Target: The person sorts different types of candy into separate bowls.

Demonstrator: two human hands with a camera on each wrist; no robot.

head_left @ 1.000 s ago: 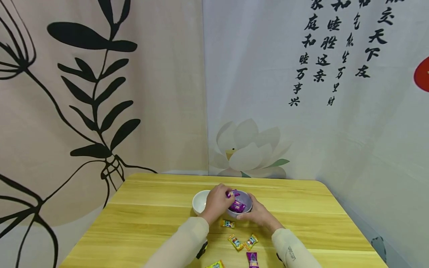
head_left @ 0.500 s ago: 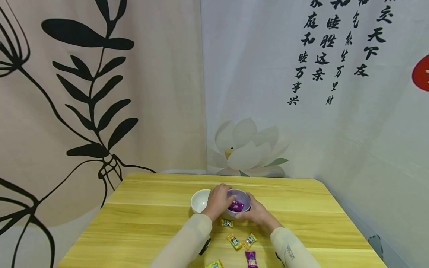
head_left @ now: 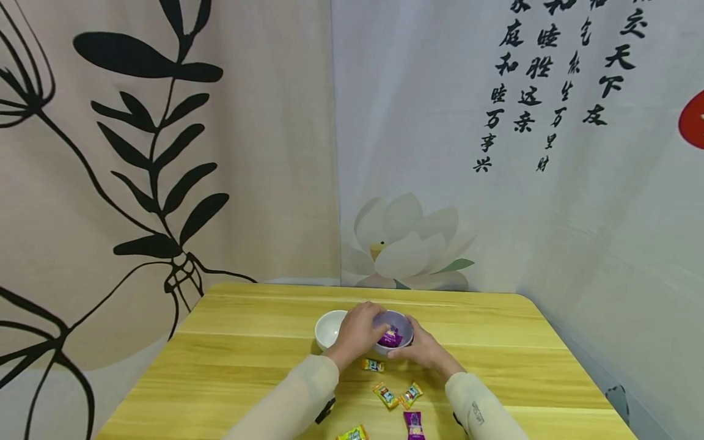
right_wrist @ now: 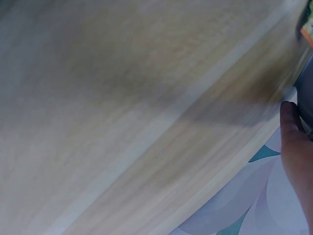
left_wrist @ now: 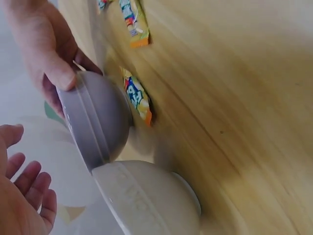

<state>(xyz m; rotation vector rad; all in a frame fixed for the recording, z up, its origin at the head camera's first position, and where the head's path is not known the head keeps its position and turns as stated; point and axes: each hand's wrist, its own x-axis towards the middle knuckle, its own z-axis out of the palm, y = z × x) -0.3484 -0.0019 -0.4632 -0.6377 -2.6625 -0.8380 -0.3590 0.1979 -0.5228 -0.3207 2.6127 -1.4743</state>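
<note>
Down from my left hand (head_left: 359, 330) since a second ago, shiny purple-wrapped candy (head_left: 391, 337) lies inside the round lavender bowl (left_wrist: 105, 115). My left fingers hang loosely apart near its rim; my right hand (head_left: 425, 349) clamps its side, fingers curled. A round white bowl (left_wrist: 151, 200) sits just beside.

On my head feed I can read black Chinese brush writing on the pale cloth (head_left: 418, 122) behind the table (head_left: 264, 342). The leftmost column (head_left: 498, 93) gives me 庭和睦万事兴 under a clipped first character; the second column (head_left: 539, 67), 和睦胜远亲; the third column (head_left: 566, 91), 气能生万里财, its top cut off; the rightmost column (head_left: 620, 57), 交天下友, also cropped. I can't decipher the mark on the red disc (head_left: 693, 120), the right sleeve's print (head_left: 477, 414), or the blurred lettering on the yellow wrapper (left_wrist: 137, 96) in my left wrist view.
</note>
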